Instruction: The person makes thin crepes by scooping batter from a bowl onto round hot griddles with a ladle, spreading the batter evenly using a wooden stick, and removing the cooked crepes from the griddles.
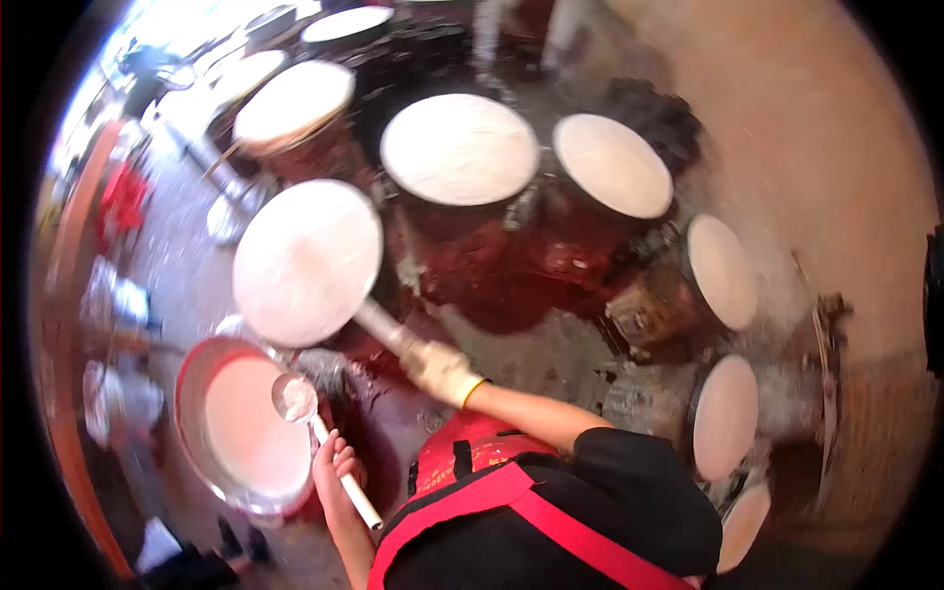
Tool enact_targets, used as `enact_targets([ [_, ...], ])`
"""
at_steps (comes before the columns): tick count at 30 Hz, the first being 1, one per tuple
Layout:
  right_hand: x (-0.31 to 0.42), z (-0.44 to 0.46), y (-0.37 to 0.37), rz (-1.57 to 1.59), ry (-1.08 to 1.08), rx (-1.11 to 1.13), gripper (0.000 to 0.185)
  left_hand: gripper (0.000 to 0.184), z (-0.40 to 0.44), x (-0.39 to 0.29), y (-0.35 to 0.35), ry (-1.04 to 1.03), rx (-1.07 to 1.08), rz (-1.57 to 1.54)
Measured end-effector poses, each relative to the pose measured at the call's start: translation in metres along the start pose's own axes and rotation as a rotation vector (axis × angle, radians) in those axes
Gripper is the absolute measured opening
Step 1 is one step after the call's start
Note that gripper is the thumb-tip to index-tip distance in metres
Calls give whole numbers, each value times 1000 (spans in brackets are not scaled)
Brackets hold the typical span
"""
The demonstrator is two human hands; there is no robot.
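My left hand (339, 464) is bare and closed round the pale handle of a ladle (295, 398). The ladle's bowl holds some whitish batter and is over the right side of a large round tub (187, 433) of pinkish-white liquid. On my right hand (442, 372) is a cream glove, its fingers wrapped round the handle of a round pan (310, 261). A smooth white layer covers the pan's face, and the pan is just above the tub in the view. Slight blur softens both the pan and the glove.
Several more round white-topped pans stand in an arc, among them one at the top centre (460, 149), one right of it (613, 165) and others down the right side (726, 418). A red-brown beam (71, 295) runs along the left. Dark shoes show at the lower left.
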State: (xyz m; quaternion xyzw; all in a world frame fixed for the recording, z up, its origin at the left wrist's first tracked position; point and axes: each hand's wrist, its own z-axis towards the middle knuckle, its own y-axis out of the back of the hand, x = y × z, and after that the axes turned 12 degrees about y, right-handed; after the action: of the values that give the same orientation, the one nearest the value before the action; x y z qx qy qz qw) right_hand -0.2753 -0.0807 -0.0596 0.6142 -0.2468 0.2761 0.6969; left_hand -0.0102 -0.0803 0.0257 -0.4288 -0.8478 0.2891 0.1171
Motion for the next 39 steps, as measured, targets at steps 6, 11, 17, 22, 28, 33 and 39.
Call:
enact_targets([
  [6,-13,-24,45,54,4,71,75,13,30,-9,-62,189,276,-9],
  [11,-119,-15,158,-84,-200,-334,52,14,62,33,-120,229,233,82],
  [17,-330,-24,347,-360,-623,-510,26,21,118,98,-200,275,212,-8],
  [22,-492,-42,474,-836,-749,-689,24,24,140,146,-274,315,224,-156],
  [28,-550,-10,528,-562,-1079,-531,21,23,150,182,-333,244,217,-136],
  [33,-559,-5,526,-580,-847,-776,24,22,164,184,-359,240,216,-161],
  [39,-554,-3,534,-481,-711,-901,27,22,174,176,-364,185,226,-109],
])
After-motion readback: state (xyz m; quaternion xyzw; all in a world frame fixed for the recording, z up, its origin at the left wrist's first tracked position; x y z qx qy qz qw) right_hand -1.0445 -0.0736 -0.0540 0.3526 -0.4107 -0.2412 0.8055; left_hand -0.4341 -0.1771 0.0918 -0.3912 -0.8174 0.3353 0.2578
